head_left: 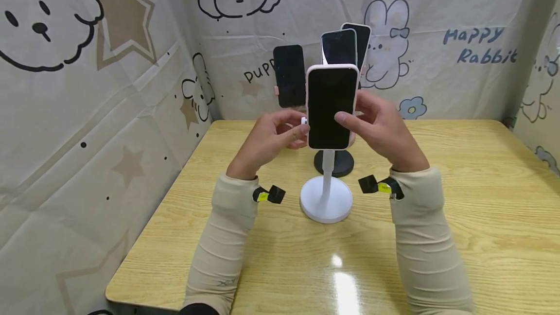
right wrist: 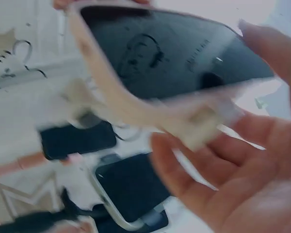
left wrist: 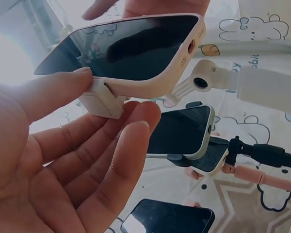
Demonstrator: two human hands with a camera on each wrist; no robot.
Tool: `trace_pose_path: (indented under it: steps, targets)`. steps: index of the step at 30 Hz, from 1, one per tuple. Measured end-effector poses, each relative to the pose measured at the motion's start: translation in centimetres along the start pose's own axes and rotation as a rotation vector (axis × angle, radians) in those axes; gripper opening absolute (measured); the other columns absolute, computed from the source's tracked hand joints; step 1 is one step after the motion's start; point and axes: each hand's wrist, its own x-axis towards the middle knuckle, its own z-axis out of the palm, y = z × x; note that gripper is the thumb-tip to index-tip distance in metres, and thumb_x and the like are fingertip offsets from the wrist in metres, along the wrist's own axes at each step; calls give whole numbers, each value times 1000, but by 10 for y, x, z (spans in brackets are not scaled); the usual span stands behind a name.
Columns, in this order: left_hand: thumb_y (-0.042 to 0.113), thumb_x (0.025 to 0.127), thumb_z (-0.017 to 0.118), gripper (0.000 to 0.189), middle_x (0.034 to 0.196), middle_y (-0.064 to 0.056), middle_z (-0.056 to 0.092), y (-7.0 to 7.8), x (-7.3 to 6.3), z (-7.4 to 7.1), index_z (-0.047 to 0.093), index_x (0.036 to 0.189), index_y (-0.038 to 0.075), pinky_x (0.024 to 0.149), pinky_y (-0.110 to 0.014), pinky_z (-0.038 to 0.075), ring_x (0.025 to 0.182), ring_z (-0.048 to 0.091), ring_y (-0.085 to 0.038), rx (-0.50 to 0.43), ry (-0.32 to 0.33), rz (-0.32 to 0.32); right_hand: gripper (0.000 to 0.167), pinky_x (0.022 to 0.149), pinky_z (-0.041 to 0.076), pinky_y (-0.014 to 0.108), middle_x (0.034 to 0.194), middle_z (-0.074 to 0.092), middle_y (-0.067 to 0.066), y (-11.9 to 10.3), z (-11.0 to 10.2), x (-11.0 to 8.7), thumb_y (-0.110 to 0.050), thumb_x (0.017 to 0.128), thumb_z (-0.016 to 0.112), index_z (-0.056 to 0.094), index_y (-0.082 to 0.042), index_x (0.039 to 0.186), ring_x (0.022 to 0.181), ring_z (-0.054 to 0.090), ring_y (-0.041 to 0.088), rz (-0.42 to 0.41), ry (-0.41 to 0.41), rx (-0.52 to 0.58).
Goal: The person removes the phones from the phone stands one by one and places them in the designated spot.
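Front phone between two hands, with wider room to the right

The front phone, in a pale pink case, stood upright between the left hand and the right hand, raised above the bench on a white stand. The left hand pinched the left clamp at the phone's near edge, its thumb on top and its fingers curled beneath. The right hand was spread around the opposite edge: its thumb stood off the screen, while its fingers curved loosely below, near the right clamp. Blur hid whether those fingers touched it.

The white stand's round base sat lower than both hands, between the wrists, well inside the bench edges. A black base stood just beyond it, leaving little room there. Past the left hand, a dark phone rose near the front phone's left side. Farther away, between the hands, a white-rimmed phone partly covered a rear phone; the front phone's top edge overlapped the white-rimmed one in the head view. The bench's left edge ran nearer the left hand than its right edge did the right hand.
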Motion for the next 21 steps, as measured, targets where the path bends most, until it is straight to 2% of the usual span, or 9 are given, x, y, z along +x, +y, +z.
trace_pose_path:
  steps: [3, 5, 9, 16, 21]
  targets:
    - [28, 91, 69, 31, 105, -3, 66, -1, -1, -1, 64, 117, 11, 77, -35, 57, 90, 65, -20, 7, 11, -4, 42, 86, 54, 32, 121, 61, 10, 2, 13, 5, -16, 92, 65, 54, -9, 132, 102, 65, 25, -66, 53, 115]
    - [29, 90, 70, 32, 106, -2, 66, -1, -2, -2, 64, 116, 12, 77, -33, 57, 92, 64, -20, 14, 23, -7, 42, 83, 55, 32, 120, 62, 11, 3, 21, 7, -15, 92, 66, 55, -8, 131, 102, 64, 25, -98, 86, 137]
    - [29, 88, 72, 31, 104, -2, 66, 0, -2, -3, 64, 113, 14, 78, -35, 56, 93, 62, -23, 19, 36, -5, 41, 76, 57, 34, 117, 63, 8, 4, 31, 10, -16, 90, 67, 55, -8, 129, 97, 66, 22, -109, 142, 128]
    - [28, 86, 74, 30, 102, -4, 65, 0, -1, -3, 65, 111, 12, 78, -34, 55, 92, 61, -25, 17, 46, -19, 38, 73, 57, 33, 112, 65, 9, 8, 40, 13, -19, 89, 69, 58, -7, 124, 92, 67, 22, -130, 271, 151]
    - [26, 85, 75, 29, 103, -5, 65, -2, 0, -2, 64, 108, 11, 79, -36, 56, 92, 62, -24, -29, 45, -28, 36, 73, 57, 31, 108, 67, 7, 15, 49, 14, -20, 88, 71, 61, -5, 119, 90, 68, 20, -167, 385, 116]
